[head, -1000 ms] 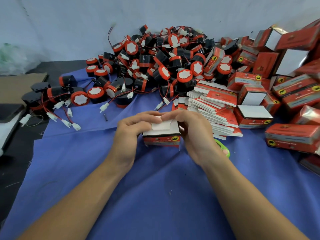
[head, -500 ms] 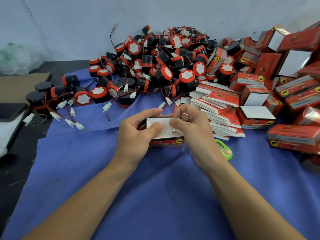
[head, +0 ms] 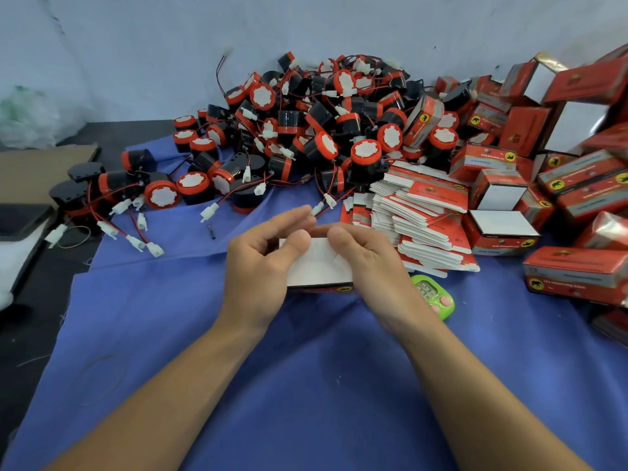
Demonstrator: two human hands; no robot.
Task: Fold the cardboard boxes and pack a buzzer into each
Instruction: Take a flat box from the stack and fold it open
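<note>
While both hands work at mid-desk | head view: left hand point(head: 258, 266) and right hand point(head: 370, 263) each keep a curled grip on one cardboard box point(head: 316, 266), thumbs on its white flap, above the blue cloth point(head: 306, 385) | buzzer pile point(head: 365, 153) behind, flat blanks point(head: 424, 226) to the right | judged light, thin, easily creased: hold the side walls, press flap edges gently
</note>
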